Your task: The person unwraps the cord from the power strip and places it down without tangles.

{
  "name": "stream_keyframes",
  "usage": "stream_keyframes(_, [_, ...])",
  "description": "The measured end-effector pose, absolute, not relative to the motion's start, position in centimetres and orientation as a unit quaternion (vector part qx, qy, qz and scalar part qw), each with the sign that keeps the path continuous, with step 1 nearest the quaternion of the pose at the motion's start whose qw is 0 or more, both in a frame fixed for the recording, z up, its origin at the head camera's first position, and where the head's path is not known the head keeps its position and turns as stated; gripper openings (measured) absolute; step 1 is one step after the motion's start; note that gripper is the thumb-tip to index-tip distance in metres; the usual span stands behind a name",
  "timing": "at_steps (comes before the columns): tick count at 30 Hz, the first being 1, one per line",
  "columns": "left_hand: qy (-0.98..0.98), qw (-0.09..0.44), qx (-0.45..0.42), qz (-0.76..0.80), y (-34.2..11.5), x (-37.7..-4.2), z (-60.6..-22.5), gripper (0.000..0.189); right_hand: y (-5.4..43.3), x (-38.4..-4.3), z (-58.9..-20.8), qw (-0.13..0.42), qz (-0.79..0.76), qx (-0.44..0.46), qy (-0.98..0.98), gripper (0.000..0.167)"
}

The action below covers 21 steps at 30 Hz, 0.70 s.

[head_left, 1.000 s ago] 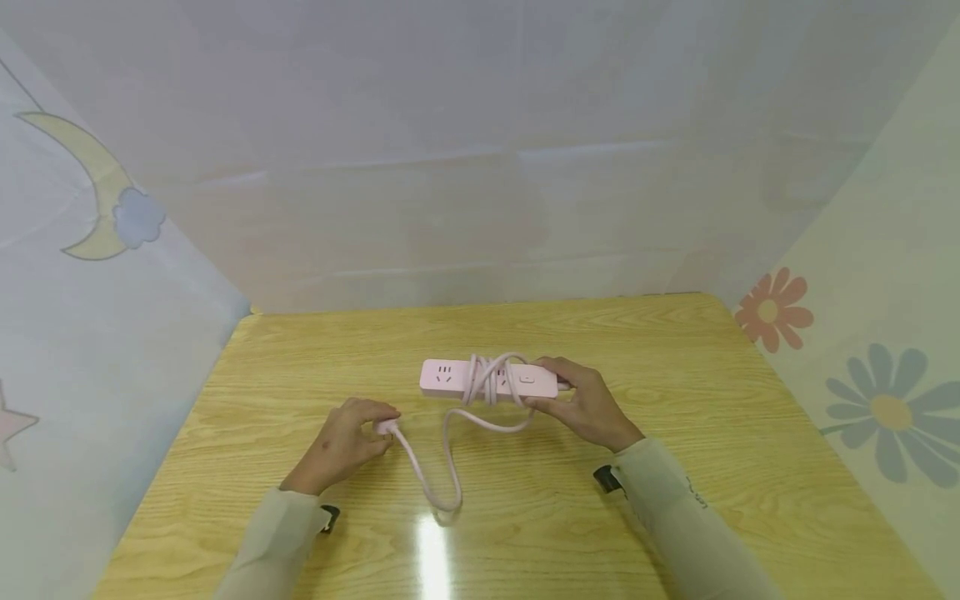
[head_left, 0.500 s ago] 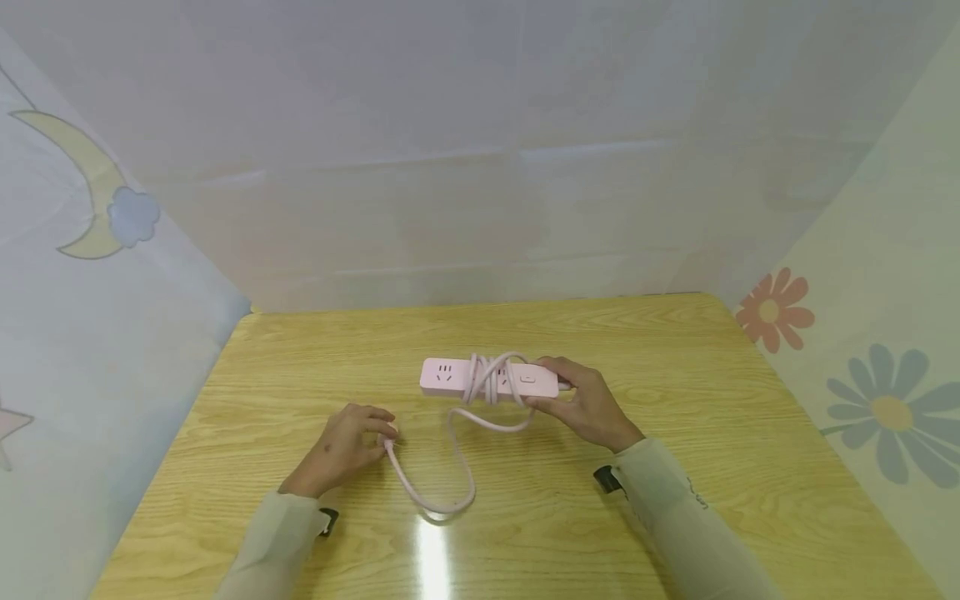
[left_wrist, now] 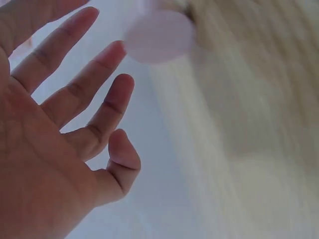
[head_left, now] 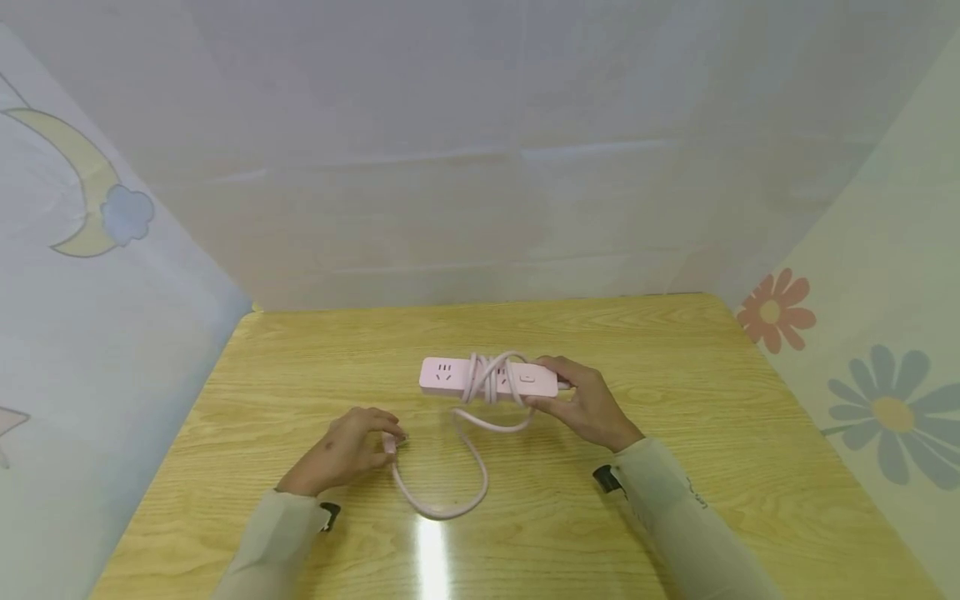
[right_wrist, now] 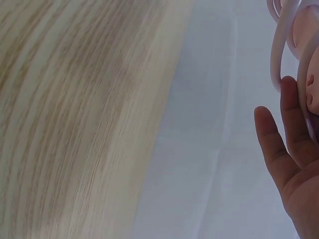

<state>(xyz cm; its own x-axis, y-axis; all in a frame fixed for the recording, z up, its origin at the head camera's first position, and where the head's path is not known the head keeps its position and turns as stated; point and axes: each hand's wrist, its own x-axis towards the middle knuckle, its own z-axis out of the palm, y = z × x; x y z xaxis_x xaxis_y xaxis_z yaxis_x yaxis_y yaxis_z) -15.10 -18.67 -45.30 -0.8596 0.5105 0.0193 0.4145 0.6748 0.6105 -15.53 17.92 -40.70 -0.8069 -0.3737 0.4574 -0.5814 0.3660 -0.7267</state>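
**Technician:** Identify the unit and its position.

**Reader:** One pale pink power strip (head_left: 452, 377), long and box-shaped, set crosswise just below the centre of the frame, over the wood-grained desk (head_left: 322, 358). Contact with the desk cannot be told.

**Technician:** List its parts.

**Reader:** One pale pink cord (head_left: 442, 514), wound in several turns around the power strip's middle; its free length loops through lower centre to one plug (head_left: 389, 444). Two sockets (head_left: 444, 373) show, the right one partly covered. One switch (head_left: 528, 379) sits near the right end.

**Technician:** State of the hands?

**Reader:** Two hands. Left hand (head_left: 341, 450), left of centre: fingers and thumb pinched on the plug. Right hand (head_left: 591, 407), right of centre: clamped on the power strip's right end.

**Technician:** Surroundings?

**Reader:** One printed moon (head_left: 96, 187), upper left; two printed flowers (head_left: 894, 414), right side.
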Motion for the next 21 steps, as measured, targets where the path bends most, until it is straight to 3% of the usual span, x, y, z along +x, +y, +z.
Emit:
stream_keyframes(6, [0.881, 0.063, 0.295, 0.365, -17.3, -14.5, -43.7, 0.028, 17.9, -15.5, -40.6, 0.101, 0.483, 0.289, -0.821, 0.041])
stream_keyframes(16, [0.813, -0.05, 0.402, 0.417, -14.4, -13.9, -41.7, 0.03, 18.0, -15.4, -40.2, 0.102, 0.481, 0.296, -0.819, 0.04])
stream_keyframes(21, [0.8, -0.072, 0.431, 0.412, -13.1, -13.9, -41.6, 0.037, 18.5, -16.4, -42.0, 0.101, 0.479, 0.293, -0.821, 0.043])
